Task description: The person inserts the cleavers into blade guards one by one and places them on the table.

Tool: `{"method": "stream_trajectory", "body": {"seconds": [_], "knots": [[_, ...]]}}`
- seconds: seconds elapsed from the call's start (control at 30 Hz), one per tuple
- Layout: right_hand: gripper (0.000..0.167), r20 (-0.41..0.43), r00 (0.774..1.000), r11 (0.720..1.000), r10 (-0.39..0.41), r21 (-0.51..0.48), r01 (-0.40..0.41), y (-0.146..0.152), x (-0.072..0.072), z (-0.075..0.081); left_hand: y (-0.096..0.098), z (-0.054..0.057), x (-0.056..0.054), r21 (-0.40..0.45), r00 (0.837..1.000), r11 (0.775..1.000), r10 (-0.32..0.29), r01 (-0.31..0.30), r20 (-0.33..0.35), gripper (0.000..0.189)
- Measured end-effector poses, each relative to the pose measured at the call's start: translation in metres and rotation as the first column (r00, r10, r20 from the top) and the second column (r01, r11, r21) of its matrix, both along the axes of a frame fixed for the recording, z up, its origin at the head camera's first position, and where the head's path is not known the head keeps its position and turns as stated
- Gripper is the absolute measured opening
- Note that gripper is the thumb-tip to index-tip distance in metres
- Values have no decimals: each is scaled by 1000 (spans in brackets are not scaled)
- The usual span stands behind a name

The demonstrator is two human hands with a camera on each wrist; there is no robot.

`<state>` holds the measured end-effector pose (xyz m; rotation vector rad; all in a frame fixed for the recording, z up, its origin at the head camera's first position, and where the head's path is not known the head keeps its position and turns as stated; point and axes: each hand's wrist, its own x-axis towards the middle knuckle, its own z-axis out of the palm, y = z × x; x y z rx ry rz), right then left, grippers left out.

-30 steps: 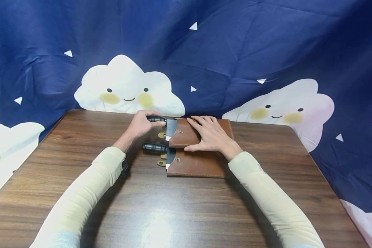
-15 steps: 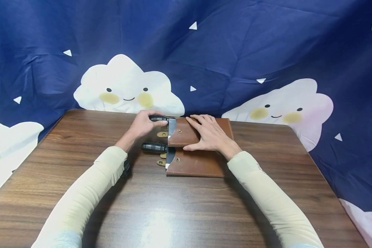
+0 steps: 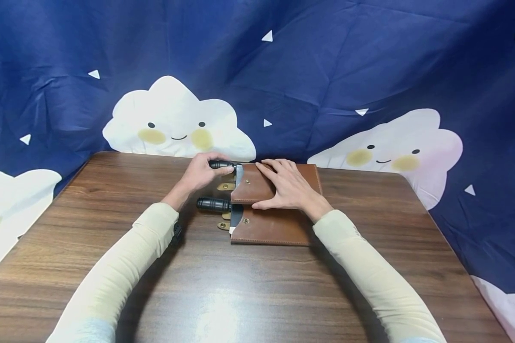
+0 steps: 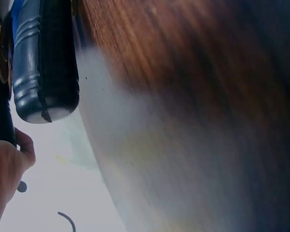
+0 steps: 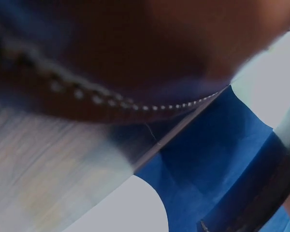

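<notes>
Two cleavers with black ridged handles lie side by side in brown leather sheaths in the head view. My left hand [image 3: 197,172] grips the handle [image 3: 220,164] of the far cleaver, whose blade [image 3: 239,174] shows as a narrow grey strip at the sheath mouth. Fingers spread, my right hand [image 3: 288,186] rests on the far sheath [image 3: 249,191]; its thumb reaches toward the near sheath [image 3: 274,229]. The near cleaver's handle [image 3: 213,204] is untouched and also fills the left wrist view's upper left. Blurred stitched leather [image 5: 135,96] crosses the right wrist view.
Brass-coloured snap straps [image 3: 223,226] stick out left of the sheaths. The wooden table [image 3: 257,290] ends just behind the far sheath, against a blue curtain [image 3: 292,71] with white clouds.
My left hand has moved slightly right with the far cleaver's handle, and less of its blade shows outside the sheath. My right hand stays on the sheath, almost still.
</notes>
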<state>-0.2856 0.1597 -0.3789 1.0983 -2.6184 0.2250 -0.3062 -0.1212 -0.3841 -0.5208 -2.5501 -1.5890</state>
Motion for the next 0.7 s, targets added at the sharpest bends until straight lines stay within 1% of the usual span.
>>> {"method": "stream_trajectory", "body": {"seconds": [0.17, 0.37, 0.53, 0.7], "knots": [[113, -10, 1000, 1000, 13, -13, -13, -1, -1, -1, 2, -1, 0, -6, 1000, 1000, 4, -4, -5, 26], [113, 7, 1000, 999, 29, -38, -29, -2, -1, -3, 6, -2, 0, -9, 1000, 1000, 10, -10, -3, 25], [113, 5, 1000, 999, 24, -34, -24, -3, -1, 0, 9, -1, 1, 3, 1000, 1000, 16, -16, -16, 26], [112, 3, 1000, 999, 21, -30, -21, -8, -3, 4, 12, -1, -1, 15, 999, 999, 30, -30, -33, 25]]}}
